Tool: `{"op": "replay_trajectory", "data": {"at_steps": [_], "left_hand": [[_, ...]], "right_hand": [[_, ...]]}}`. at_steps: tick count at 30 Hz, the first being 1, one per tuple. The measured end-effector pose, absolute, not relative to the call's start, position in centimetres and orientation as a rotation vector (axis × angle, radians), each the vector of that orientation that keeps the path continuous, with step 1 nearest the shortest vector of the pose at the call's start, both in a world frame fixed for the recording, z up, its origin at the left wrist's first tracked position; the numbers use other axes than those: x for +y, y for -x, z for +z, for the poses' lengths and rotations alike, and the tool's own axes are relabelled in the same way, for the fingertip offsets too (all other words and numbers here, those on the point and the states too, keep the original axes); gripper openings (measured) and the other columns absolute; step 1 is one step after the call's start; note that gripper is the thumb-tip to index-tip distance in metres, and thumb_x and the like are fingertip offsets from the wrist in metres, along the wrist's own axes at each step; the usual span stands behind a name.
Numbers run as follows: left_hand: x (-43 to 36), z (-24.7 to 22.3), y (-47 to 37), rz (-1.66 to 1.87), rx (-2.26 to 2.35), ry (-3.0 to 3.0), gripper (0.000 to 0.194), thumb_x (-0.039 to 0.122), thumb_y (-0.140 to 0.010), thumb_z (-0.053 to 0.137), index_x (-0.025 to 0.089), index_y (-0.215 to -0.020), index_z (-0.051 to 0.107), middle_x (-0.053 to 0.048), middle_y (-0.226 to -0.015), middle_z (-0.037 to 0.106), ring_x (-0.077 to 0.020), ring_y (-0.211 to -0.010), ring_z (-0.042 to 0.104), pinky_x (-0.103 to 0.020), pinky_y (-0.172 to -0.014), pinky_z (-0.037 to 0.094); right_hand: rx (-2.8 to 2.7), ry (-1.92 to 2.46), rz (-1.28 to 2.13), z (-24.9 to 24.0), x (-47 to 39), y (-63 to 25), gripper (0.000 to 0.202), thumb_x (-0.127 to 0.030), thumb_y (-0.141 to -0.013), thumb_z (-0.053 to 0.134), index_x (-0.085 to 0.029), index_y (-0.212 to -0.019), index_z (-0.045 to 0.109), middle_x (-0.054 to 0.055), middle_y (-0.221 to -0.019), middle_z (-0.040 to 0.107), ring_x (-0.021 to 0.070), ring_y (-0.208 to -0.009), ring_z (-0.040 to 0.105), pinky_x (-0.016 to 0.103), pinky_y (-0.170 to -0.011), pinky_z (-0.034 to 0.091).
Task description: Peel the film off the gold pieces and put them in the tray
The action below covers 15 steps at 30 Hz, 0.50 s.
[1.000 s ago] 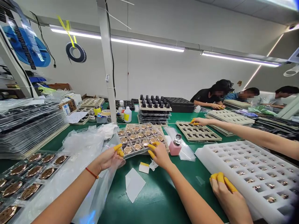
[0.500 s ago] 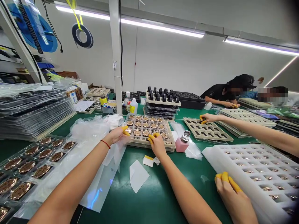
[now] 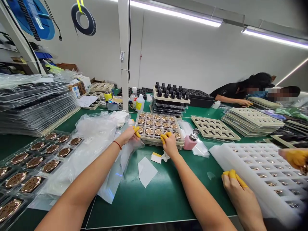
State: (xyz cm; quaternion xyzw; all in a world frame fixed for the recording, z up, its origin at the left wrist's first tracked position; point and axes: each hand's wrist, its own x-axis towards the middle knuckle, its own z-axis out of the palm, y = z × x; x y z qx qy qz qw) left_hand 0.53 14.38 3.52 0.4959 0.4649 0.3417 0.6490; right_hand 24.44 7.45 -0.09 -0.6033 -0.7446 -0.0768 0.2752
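Observation:
A clear plastic tray (image 3: 143, 136) of gold-rimmed watch-case-like pieces (image 3: 157, 124) sits on a beige tray (image 3: 180, 145) in front of me. My left hand (image 3: 130, 134), in yellow finger cots, is closed at the tray's front left corner. Along the front edge, my right hand (image 3: 170, 144) pinches with yellow-covered fingertips. Parts of both grips are hidden behind the fingers. Just in front of the tray lie a small white-and-yellow card (image 3: 156, 158), a crumpled tissue (image 3: 165, 156) and a white paper sheet (image 3: 147, 171).
A pink pump bottle (image 3: 190, 141) stands right of the tray. Plastic film (image 3: 96, 141) and another filled tray (image 3: 51, 149) lie left. A co-worker's hand (image 3: 243, 199) rests by a white foam tray (image 3: 226, 157); their other hand (image 3: 295, 158) is above it. Beige trays (image 3: 214, 128) lie behind.
My left hand has shifted from the tray's left side towards its front corner. The co-worker's far hand has drawn back from the beige tray to over the foam tray. The view has shifted slightly.

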Motion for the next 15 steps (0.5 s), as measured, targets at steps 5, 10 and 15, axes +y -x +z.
{"op": "replay_trajectory", "data": {"at_steps": [5,10,15], "left_hand": [[12.0,4.0,0.6,0.737,1.026,-1.165,0.016,0.029,-0.088,0.048,0.014,-0.094,0.048,-0.001,-0.054,0.063,-0.0146,-0.044,0.061,-0.021,-0.043,0.049],[7.4,6.7,2.4,0.723,0.89,-1.181,0.031,0.035,-0.086,0.052,0.017,-0.111,0.047,0.001,-0.062,0.064,-0.0099,-0.048,0.06,-0.019,-0.048,0.05],[2.9,5.5,-0.4,0.521,0.752,-1.169,0.054,0.033,-0.079,0.062,0.017,-0.127,0.041,-0.003,-0.074,0.066,-0.0116,-0.057,0.063,-0.023,-0.056,0.051]], "right_hand": [[-1.997,1.68,-0.184,0.4,6.0,-24.1,0.029,-0.024,-0.09,0.041,-0.017,-0.102,0.067,0.013,-0.093,0.053,0.0251,-0.089,0.047,0.036,-0.079,0.038],[-1.857,1.82,-0.134,2.7,8.2,-24.1,0.026,-0.026,-0.089,0.044,-0.015,-0.097,0.067,0.012,-0.092,0.056,0.0263,-0.093,0.047,0.037,-0.08,0.037],[-1.828,1.93,0.128,4.2,12.6,-24.0,0.014,-0.022,-0.066,0.072,-0.015,-0.063,0.061,0.006,-0.066,0.055,0.02,-0.067,0.049,0.029,-0.06,0.035]]}}
